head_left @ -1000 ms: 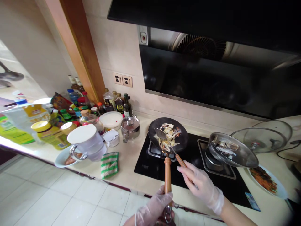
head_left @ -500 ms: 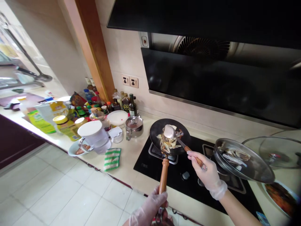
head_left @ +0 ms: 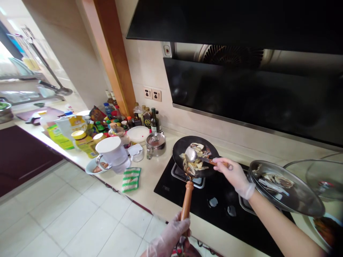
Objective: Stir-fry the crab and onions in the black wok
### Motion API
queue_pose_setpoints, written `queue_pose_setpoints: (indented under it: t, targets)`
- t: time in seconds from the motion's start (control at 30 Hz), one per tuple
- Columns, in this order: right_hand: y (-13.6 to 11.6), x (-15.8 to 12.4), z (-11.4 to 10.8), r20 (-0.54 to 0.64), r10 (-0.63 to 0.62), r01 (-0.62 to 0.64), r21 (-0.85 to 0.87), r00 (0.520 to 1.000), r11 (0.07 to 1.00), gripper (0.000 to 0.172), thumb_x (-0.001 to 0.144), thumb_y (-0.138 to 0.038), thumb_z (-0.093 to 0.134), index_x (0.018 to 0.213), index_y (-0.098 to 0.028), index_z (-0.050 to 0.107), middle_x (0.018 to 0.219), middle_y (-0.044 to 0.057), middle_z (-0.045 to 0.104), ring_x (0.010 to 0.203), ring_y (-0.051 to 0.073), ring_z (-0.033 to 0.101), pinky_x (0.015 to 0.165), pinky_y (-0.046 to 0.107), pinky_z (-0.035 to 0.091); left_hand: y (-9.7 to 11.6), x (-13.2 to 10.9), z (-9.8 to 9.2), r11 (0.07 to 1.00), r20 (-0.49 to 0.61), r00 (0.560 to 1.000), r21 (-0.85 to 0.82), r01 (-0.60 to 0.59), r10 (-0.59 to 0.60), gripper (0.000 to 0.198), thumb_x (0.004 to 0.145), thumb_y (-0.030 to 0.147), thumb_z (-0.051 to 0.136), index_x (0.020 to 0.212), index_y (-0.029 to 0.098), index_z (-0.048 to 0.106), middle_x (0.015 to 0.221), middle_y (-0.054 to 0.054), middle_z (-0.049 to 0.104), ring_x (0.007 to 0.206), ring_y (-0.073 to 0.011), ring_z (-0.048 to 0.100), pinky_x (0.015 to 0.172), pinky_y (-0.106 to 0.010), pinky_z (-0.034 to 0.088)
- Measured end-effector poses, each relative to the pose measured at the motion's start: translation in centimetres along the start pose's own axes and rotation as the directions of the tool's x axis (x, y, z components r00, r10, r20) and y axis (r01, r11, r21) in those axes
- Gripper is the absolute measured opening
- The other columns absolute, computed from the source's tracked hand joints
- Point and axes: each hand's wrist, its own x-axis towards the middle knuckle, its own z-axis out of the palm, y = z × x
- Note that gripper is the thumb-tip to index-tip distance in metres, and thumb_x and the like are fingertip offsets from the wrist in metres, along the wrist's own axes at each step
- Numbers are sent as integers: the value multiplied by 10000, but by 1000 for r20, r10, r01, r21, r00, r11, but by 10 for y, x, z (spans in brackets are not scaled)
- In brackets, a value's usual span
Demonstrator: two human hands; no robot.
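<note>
My left hand [head_left: 174, 230], in a clear glove, is wrapped round the wooden handle of a black wok [head_left: 179, 150] on the left burner. Pale and browned food pieces [head_left: 197, 165], which look like cut crab, lie in the wok. Gloved as well, my right hand [head_left: 234, 175] grips the wooden handle of a metal spatula [head_left: 191, 155]. The spatula's blade rests among the food, toward the left of the wok. A steel pan [head_left: 300, 200] with more such pieces stands tilted to the right, beneath my right forearm's far side.
A green-striped cloth [head_left: 131, 179], a water pitcher [head_left: 114, 157] and a glass pot [head_left: 156, 145] stand left of the black stove [head_left: 193, 203]. Bottles [head_left: 154, 121] line the wall. A glass lid [head_left: 325, 178] and a plate of food [head_left: 328, 228] are at right. The range hood [head_left: 241, 89] hangs above.
My right hand has moved up and turned, so the spatula lies flatter across the wok, its blade lower and slightly left. My left hand keeps its hold. The view has shifted a little left.
</note>
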Motion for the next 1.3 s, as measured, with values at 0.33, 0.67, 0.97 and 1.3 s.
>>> queue_pose_setpoints:
  t: [0.33,0.67,0.97,1.3]
  targets:
    - [17,40,-59,24,216,-216,230,976,949,116,736,-309,687,809,-221,712,822,90,776,767,298,753,729,468,633,-5,7,-2,1000,64,998,-13,-16,17,568,638,619,682,975,223,453,595,68,558,330,-72,466,351,-211,259]
    - [17,23,-61,11,160,-156,302,987,940,134,761,-320,690,868,-245,717,1004,72,764,852,302,747,816,507,615,4,-4,-9,998,209,976,-46,-48,57,543,707,594,695,998,221,430,658,52,588,388,-73,512,409,-209,321]
    - [-2,5,-43,-141,71,-25,301,988,953,251,721,-425,789,815,-209,704,997,101,755,807,315,749,813,515,622,2,-1,-9,998,190,980,-44,-51,59,540,696,597,700,988,211,460,636,49,593,378,-73,513,396,-207,322]
    - [-12,-33,-56,-260,-232,211,-106,937,972,224,833,-445,684,927,-243,707,1053,69,745,863,250,743,882,410,587,3,-13,-3,992,83,996,-123,-30,40,601,686,565,722,1084,199,460,655,25,634,434,-98,553,440,-212,347]
